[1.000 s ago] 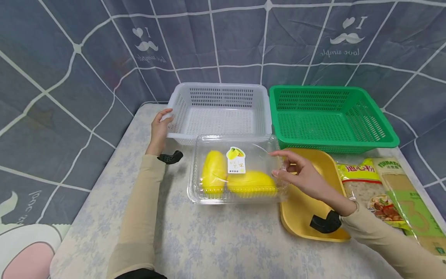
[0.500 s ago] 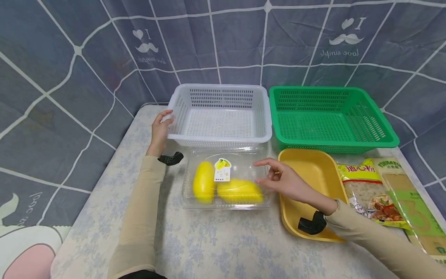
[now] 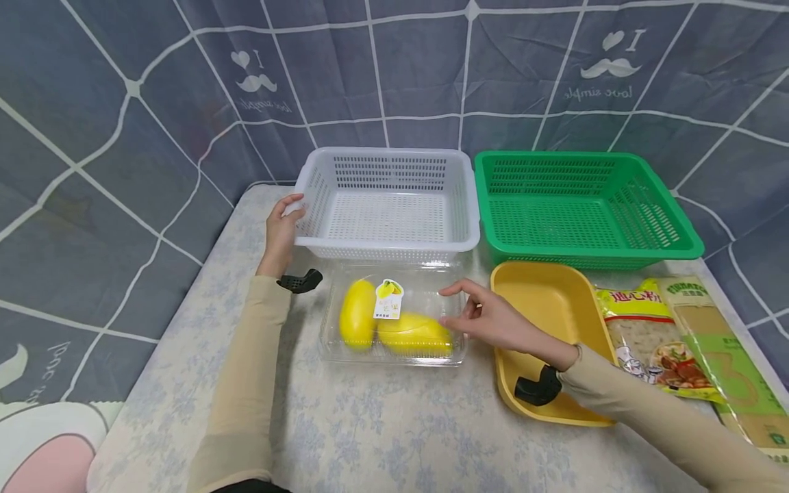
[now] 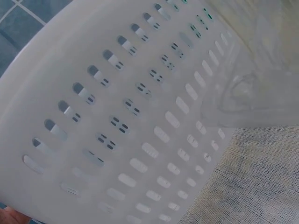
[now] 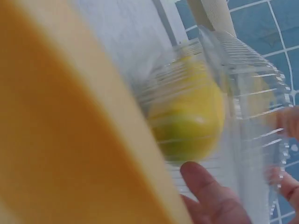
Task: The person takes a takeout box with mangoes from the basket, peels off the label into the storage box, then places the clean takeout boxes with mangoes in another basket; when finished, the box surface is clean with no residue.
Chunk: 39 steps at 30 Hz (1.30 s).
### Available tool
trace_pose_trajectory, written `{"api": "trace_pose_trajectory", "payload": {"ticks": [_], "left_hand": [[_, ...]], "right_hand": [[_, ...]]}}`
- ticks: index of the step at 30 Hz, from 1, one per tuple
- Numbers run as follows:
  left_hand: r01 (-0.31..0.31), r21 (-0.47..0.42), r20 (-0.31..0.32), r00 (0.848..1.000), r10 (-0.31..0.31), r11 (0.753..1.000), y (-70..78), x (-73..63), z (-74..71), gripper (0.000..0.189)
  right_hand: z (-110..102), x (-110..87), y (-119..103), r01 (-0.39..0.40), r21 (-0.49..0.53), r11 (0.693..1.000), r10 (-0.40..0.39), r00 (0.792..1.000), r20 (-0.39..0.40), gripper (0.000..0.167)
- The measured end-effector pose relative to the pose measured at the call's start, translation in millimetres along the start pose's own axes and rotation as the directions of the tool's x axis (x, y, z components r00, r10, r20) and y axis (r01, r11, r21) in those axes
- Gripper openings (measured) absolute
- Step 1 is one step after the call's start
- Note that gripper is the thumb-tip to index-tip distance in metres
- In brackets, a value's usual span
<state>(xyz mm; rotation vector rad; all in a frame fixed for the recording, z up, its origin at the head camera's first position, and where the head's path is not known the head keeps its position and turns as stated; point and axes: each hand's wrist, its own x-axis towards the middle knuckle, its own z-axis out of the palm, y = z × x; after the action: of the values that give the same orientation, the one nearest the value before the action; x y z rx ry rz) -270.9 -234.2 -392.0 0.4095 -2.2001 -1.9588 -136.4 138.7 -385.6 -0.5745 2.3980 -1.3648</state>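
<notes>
- Underfoot of everything: floral tablecloth (image 3: 345, 424).
- Front right, beneath right forearm: yellow tray (image 3: 548, 301); just beside, pasta packet (image 3: 656, 342) and green-and-tan packet (image 3: 730, 356).
- Left of tray, on tablecloth, just in front of white basket (image 3: 388, 212): clear box (image 3: 413, 294), labelled, lid on, with two yellow mangoes (image 3: 357, 315) inside, one lengthwise, one crosswise.
- At right end of clear box: right hand (image 3: 490, 315), curled, thumb and index well apart; cannot tell whether gripping. Wrist view blurred.
- On left rim of white basket: left hand (image 3: 281, 229), fingers bent round, gripping.
- Right of white basket, close beside: green basket (image 3: 579, 212).
- Behind: grey-blue cloth (image 3: 425, 68), white-lined.
</notes>
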Motion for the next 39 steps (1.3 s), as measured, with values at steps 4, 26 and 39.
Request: {"api": "trace_pose_trajectory", "payload": {"ticks": [4,26,39], "left_hand": [[-0.003,0.004,0.004,1.0,0.003,1.0,-0.6,-1.1,-0.2,0.032],[-0.203,0.346,-0.151,0.952,0.268,0.916,5.4,-15.0,-2.5,0.041],[-0.631,0.393,0.258,0.774,0.578,0.669,35.6,-125.9,-11.0,0.03]], "right_hand": [[-4.3,1.8,-1.7,-0.01,-0.04,0.999,0.012,0.997,0.072,0.046],[-21.2,0.3,-8.0,-0.092,-0.025,0.995,0.095,0.957,0.275,0.053],[-32.6,-27.7,-17.6,-0.015,-0.178,0.984,0.063,0.962,0.267,0.067]]}}
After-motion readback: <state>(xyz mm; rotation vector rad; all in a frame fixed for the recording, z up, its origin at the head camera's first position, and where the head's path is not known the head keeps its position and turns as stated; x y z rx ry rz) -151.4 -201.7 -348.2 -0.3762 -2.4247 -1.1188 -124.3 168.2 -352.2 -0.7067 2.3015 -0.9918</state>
